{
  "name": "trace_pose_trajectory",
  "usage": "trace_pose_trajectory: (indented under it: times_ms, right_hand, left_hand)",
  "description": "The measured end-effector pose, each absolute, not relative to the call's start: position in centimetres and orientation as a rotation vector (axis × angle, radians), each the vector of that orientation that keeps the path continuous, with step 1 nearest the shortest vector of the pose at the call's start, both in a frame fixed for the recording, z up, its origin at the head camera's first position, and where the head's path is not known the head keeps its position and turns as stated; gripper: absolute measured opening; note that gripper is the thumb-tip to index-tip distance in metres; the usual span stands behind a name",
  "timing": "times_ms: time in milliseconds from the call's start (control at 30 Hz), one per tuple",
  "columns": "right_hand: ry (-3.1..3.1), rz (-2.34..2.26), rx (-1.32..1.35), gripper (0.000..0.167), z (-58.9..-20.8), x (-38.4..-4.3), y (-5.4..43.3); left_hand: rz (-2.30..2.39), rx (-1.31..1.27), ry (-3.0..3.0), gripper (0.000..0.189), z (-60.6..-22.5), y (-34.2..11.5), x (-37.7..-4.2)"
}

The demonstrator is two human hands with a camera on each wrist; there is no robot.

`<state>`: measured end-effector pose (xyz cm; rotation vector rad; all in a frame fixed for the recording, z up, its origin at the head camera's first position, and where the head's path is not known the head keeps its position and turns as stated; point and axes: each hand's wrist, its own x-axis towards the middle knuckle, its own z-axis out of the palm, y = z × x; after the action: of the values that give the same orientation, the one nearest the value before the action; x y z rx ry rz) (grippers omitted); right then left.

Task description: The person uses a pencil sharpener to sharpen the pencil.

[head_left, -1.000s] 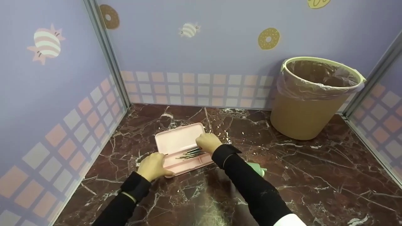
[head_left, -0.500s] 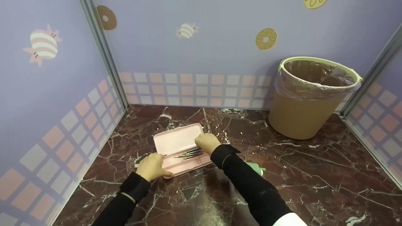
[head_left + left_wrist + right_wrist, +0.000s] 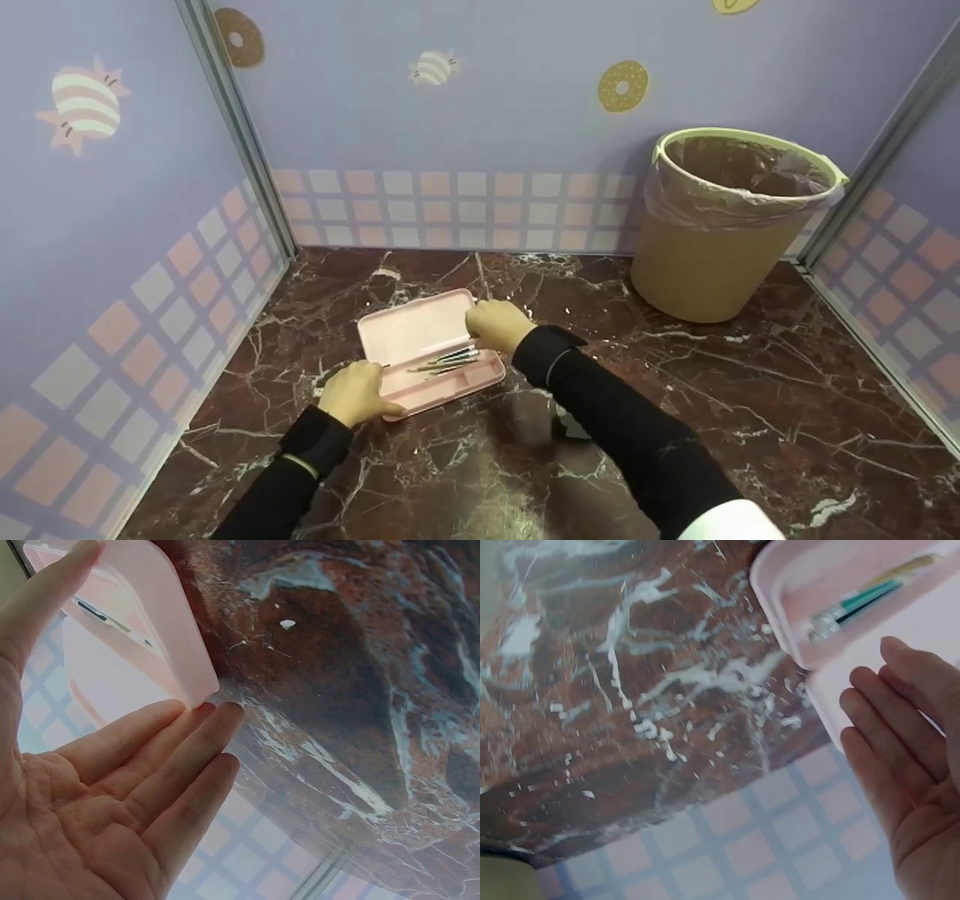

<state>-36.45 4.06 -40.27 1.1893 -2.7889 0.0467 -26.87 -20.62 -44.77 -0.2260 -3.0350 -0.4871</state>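
A pink pencil case (image 3: pixel 420 322) lies open, its lid tilted back. Several slim pencils (image 3: pixel 450 360) with green and dark barrels lie together inside; one dark-tipped stick (image 3: pixel 112 619) shows at the left end. My left hand (image 3: pixel 352 394) holds the case's left end, thumb over the near rim and fingers against the outer corner. At the lid's right edge is my right hand (image 3: pixel 499 324), its fingers loosely bent with nothing visible between them. In the right wrist view, the hand (image 3: pixel 915 742) overlaps the lid, and the pencils' silvery ends show beside the rim.
A tan waste bin (image 3: pixel 712 255) with a clear liner stands at the back right. White scraps (image 3: pixel 656 731) are scattered on the marbled tabletop (image 3: pixel 465 487) beyond the case. A partly hidden greenish object (image 3: pixel 574 429) shows beside the right sleeve. Patterned walls (image 3: pixel 450 202) enclose the back and sides.
My right hand has moved a little up and away from the pencils, uncovering their ends and the case's right end. My left hand keeps its hold. The view has shifted slightly.
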Motion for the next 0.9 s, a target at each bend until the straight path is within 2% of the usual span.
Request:
trace_pose_trajectory:
  times_ms: [200, 500, 700, 900]
  right_hand:
    - [-2.875, 0.081, 1.177, 0.016, -36.7, -35.3, 5.5]
    - [-2.887, 0.151, 1.251, 0.017, -34.1, -32.9, 9.6]
    - [-2.910, 0.231, 1.265, 0.022, -34.2, -30.7, 13.8]
    - [-2.860, 0.364, 1.240, 0.030, -36.7, -29.3, 17.7]
  left_hand:
    - [-0.483, -0.231, -3.038, 0.050, -44.5, -20.8, -27.2]
    - [-0.479, -0.236, -3.051, 0.050, -44.7, -20.6, -27.3]
    - [-0.484, -0.251, -3.046, 0.052, -44.7, -20.4, -27.1]
    - [-0.477, -0.224, -3.060, 0.052, -44.7, -20.3, -27.0]
